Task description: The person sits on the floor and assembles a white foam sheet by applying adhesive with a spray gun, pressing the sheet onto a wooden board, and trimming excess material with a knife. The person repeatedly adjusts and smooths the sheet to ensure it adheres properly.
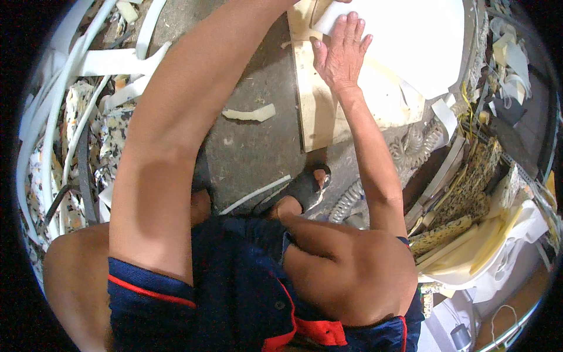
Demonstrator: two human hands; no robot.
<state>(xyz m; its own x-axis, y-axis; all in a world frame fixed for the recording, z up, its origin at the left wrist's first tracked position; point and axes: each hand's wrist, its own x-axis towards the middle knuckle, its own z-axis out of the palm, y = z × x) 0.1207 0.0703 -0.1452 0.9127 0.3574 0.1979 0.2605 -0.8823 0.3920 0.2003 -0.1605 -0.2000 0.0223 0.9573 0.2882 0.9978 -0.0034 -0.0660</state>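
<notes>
My right hand [343,56] lies flat with its fingers spread, its fingertips on the near-left part of a large white sheet [422,47]. The sheet is overexposed, so its material is hard to tell. Beneath it rests a pale wooden board [319,117] on the floor. My left arm stretches up across the view to the board's far-left corner. Its hand is cut off by the upper edge, apart from a bit of finger beside the white sheet, so its grip cannot be seen.
Long white foam strips [61,111] and speckled foam pieces are heaped at the left. A coiled pale hose [352,196] lies right of my feet. More foam scraps [469,199] pile up at the right. An offcut [252,112] lies on the grey floor [252,152].
</notes>
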